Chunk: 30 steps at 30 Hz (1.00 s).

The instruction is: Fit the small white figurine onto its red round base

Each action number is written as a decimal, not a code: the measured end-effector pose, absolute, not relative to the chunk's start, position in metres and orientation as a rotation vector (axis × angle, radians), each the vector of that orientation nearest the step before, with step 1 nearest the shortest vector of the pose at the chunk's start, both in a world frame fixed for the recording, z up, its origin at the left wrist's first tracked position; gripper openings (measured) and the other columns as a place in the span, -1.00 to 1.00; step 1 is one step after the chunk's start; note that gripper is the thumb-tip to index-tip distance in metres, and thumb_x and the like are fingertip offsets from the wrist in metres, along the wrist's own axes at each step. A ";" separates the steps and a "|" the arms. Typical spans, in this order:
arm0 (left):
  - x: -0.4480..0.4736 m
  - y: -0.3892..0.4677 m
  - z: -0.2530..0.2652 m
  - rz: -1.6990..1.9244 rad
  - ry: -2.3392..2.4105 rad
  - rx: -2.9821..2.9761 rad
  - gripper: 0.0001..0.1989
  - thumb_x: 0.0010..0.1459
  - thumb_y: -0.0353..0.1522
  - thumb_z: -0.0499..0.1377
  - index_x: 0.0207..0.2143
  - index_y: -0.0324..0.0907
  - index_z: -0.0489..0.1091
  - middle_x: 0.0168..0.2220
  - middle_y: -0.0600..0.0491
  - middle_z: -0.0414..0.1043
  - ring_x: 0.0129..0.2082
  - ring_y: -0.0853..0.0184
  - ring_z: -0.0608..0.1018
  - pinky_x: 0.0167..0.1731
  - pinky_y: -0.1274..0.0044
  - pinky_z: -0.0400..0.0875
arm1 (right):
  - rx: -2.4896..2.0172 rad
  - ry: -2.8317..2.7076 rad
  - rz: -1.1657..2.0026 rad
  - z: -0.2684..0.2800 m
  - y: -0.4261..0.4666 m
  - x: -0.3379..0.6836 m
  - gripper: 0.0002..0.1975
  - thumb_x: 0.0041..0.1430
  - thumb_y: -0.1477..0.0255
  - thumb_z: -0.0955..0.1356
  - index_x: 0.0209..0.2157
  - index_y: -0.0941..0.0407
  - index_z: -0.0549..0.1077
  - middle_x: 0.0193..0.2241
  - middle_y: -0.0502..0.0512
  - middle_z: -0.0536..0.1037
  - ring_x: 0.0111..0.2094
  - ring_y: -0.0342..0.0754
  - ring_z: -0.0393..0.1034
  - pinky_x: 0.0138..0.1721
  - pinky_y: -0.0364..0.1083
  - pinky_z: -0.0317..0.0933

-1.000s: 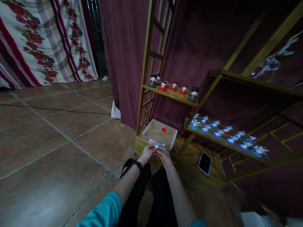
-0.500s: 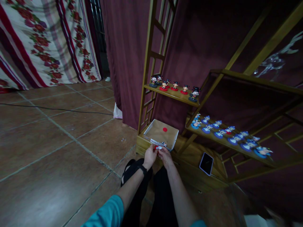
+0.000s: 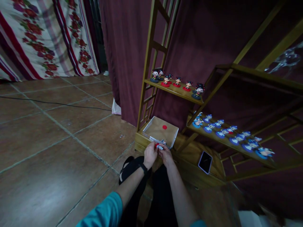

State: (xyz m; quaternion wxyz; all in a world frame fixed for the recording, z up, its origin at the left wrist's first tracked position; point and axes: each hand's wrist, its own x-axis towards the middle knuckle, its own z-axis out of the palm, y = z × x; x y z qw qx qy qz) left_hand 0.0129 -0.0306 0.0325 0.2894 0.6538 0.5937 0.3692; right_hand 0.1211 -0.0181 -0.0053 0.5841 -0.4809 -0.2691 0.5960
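Both hands meet at the near edge of a shallow open box (image 3: 148,125). Between their fingertips is a small red and white figurine (image 3: 160,146), mostly covered by the fingers. My left hand (image 3: 151,155) is closed on its red side, with a dark band on the wrist. My right hand (image 3: 166,155) pinches its white side. Inside the box lie a red round base (image 3: 164,127) and, just beyond my fingers, a small black and white piece (image 3: 163,142) whose kind I cannot make out.
The box stands on a low wooden shelf unit (image 3: 139,142). Several dark-haired figurines (image 3: 178,82) stand on the upper shelf; several blue and white figurines (image 3: 222,132) fill the right shelf. A phone (image 3: 205,162) lies to the right. A cable (image 3: 56,104) crosses the tiled floor.
The camera view has shifted slightly. Both hands stay together on the figurine at the box edge, and its white part shows a little lower between the fingers.
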 end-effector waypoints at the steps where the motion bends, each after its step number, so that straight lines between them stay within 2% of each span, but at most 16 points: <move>1: 0.013 -0.031 0.033 0.969 1.598 1.754 -0.87 0.06 -0.45 0.06 -0.29 -0.15 0.30 -0.29 0.01 0.40 -0.27 0.32 0.43 -0.27 0.54 0.23 | -1.134 -0.631 1.385 -0.006 -0.018 0.121 -0.65 -0.39 0.56 0.39 -0.39 0.08 0.48 -0.43 -0.03 0.53 -0.39 -0.09 0.40 -0.32 -0.11 0.26; 6: 0.012 -0.033 0.035 0.930 1.588 1.802 -0.87 0.10 -0.42 0.03 -0.26 -0.14 0.27 -0.28 -0.01 0.40 -0.27 0.30 0.44 -0.31 0.54 0.23 | -1.176 -0.653 1.393 -0.009 -0.017 0.124 -0.62 -0.37 0.55 0.38 -0.34 0.07 0.47 -0.47 -0.05 0.53 -0.48 -0.12 0.37 -0.40 -0.13 0.24; 12: 0.012 -0.036 0.037 0.782 1.694 1.860 -0.85 0.12 -0.40 -0.01 -0.23 -0.14 0.25 -0.29 -0.02 0.41 -0.26 0.26 0.45 -0.34 0.54 0.22 | -1.167 -0.668 1.386 -0.010 -0.018 0.124 -0.61 -0.38 0.53 0.40 -0.34 0.09 0.48 -0.43 -0.02 0.54 -0.40 -0.08 0.39 -0.34 -0.11 0.25; 18: 0.009 -0.034 0.044 0.690 1.696 2.162 -0.83 0.11 -0.44 -0.04 -0.23 -0.20 0.27 -0.34 -0.09 0.41 -0.29 0.23 0.44 -0.28 0.46 0.19 | -1.175 -0.638 1.396 -0.009 -0.019 0.122 -0.60 -0.36 0.52 0.42 -0.32 0.07 0.46 -0.47 -0.06 0.53 -0.42 -0.10 0.39 -0.37 -0.13 0.26; 23: 0.005 -0.034 0.050 0.668 1.625 2.375 -0.79 0.09 -0.48 -0.03 -0.21 -0.25 0.29 -0.31 -0.14 0.39 -0.24 0.21 0.41 -0.19 0.40 0.15 | -1.130 -0.640 1.408 -0.004 -0.019 0.119 -0.59 -0.35 0.52 0.42 -0.30 0.04 0.45 -0.41 -0.04 0.54 -0.34 -0.04 0.41 -0.31 -0.08 0.30; 30: 0.001 -0.037 0.052 0.688 1.537 2.538 -0.70 0.14 -0.44 -0.06 -0.06 -0.23 0.23 -0.23 -0.11 0.35 -0.20 0.23 0.39 -0.19 0.41 0.14 | -1.033 -0.659 1.382 0.002 -0.022 0.117 -0.61 -0.32 0.57 0.41 -0.31 0.00 0.47 -0.26 -0.03 0.53 -0.20 -0.04 0.38 -0.19 -0.07 0.26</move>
